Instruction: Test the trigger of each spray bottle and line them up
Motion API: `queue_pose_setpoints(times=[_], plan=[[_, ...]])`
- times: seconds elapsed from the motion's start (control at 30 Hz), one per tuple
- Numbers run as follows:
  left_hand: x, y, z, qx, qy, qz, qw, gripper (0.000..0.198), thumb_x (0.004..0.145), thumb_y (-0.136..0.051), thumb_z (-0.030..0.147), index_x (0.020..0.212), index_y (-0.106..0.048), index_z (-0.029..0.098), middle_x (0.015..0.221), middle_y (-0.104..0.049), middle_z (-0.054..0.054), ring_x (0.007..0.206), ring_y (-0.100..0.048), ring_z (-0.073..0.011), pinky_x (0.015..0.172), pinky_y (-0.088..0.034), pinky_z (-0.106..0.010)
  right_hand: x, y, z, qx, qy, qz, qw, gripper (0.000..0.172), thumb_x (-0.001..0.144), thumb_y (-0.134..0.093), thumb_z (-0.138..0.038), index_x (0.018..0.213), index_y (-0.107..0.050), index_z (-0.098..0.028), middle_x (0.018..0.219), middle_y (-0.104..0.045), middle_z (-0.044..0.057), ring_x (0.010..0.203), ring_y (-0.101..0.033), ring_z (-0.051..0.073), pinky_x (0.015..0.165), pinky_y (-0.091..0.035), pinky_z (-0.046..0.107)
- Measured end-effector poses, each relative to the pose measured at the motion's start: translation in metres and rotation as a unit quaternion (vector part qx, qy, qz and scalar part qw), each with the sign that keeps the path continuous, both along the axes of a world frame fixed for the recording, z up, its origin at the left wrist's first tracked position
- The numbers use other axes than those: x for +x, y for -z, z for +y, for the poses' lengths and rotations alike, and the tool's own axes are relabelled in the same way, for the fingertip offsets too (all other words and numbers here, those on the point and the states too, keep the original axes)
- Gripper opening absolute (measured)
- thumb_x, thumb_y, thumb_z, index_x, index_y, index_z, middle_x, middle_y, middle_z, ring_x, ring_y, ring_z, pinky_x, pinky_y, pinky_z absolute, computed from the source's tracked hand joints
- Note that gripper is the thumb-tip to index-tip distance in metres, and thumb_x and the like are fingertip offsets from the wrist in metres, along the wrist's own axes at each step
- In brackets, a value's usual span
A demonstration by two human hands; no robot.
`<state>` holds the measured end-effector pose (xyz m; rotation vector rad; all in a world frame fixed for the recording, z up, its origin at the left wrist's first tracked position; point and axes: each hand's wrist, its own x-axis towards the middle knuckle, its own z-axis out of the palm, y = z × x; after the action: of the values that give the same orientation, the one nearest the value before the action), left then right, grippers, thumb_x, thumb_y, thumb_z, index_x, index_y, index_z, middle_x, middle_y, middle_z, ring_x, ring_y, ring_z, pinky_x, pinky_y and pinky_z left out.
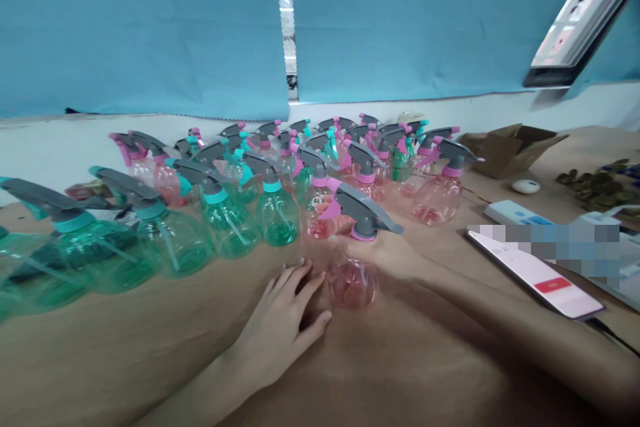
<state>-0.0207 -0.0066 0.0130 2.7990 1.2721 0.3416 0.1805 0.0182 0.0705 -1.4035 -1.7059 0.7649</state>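
A pink spray bottle (353,283) with a grey and pink trigger head stands upright in front of me. My right hand (385,255) is wrapped round its upper body, just below the collar; some of its fingers are hidden behind the bottle. Left of it, my left hand (285,313) lies on the table with fingers spread, holding nothing, its fingertips close to the bottle's side. Behind the held bottle stands another pink spray bottle (319,210). A green spray bottle (278,217) is beyond my left fingers.
More green spray bottles (175,243) line the left side, and several pink and green ones crowd the back by the wall. At right are a pink bottle (440,197), a cardboard box (513,153), a white mouse (525,186), a power strip (515,212) and a phone (530,273).
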Motion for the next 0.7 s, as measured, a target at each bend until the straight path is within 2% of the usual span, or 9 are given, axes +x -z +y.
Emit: queue_pose_setpoints(times=[0.1, 0.27, 0.57, 0.7], plan=[[0.0003, 0.0006, 0.0000, -0.001, 0.000, 0.002, 1.000, 0.042, 0.088, -0.047, 0.038, 0.125, -0.047, 0.019, 0.135, -0.040, -0.011, 0.122, -0.035, -0.0285, 0.098, -0.030, -0.048, -0.0004, -0.0011, -0.0002, 0.016, -0.006, -0.006, 1.000, 0.015, 0.070, -0.055, -0.035, 0.077, -0.059, -0.022, 0.080, -0.063, 0.003, 0.078, -0.058, 0.022, 0.072, -0.048, 0.038], [0.0010, 0.0014, 0.0006, -0.001, -0.004, 0.004, 1.000, 0.043, 0.087, -0.048, 0.038, 0.126, -0.047, 0.019, 0.135, -0.040, -0.011, 0.122, -0.035, -0.0293, 0.098, -0.031, -0.049, 0.0008, -0.0012, -0.0009, 0.026, -0.019, 0.001, 0.999, 0.018, 0.070, -0.053, -0.033, 0.084, -0.059, -0.023, 0.083, -0.063, 0.002, 0.079, -0.058, 0.021, 0.073, -0.048, 0.038], [-0.0005, 0.0024, -0.0002, 0.006, 0.000, -0.007, 1.000, 0.042, 0.087, -0.048, 0.039, 0.125, -0.047, 0.020, 0.135, -0.040, -0.010, 0.122, -0.035, -0.0295, 0.097, -0.032, -0.049, 0.0011, -0.0006, -0.0006, 0.017, 0.007, -0.018, 1.000, 0.014, 0.067, -0.053, -0.034, 0.073, -0.061, -0.023, 0.080, -0.061, 0.002, 0.079, -0.056, 0.022, 0.071, -0.049, 0.037], [-0.0009, 0.0031, 0.0003, 0.010, 0.003, -0.015, 1.000, 0.042, 0.087, -0.048, 0.039, 0.125, -0.048, 0.020, 0.134, -0.041, -0.010, 0.121, -0.036, -0.0294, 0.097, -0.032, -0.048, 0.0008, -0.0004, -0.0002, 0.010, 0.005, -0.030, 0.999, 0.016, 0.068, -0.052, -0.035, 0.075, -0.061, -0.024, 0.079, -0.062, 0.003, 0.079, -0.056, 0.022, 0.070, -0.049, 0.036]])
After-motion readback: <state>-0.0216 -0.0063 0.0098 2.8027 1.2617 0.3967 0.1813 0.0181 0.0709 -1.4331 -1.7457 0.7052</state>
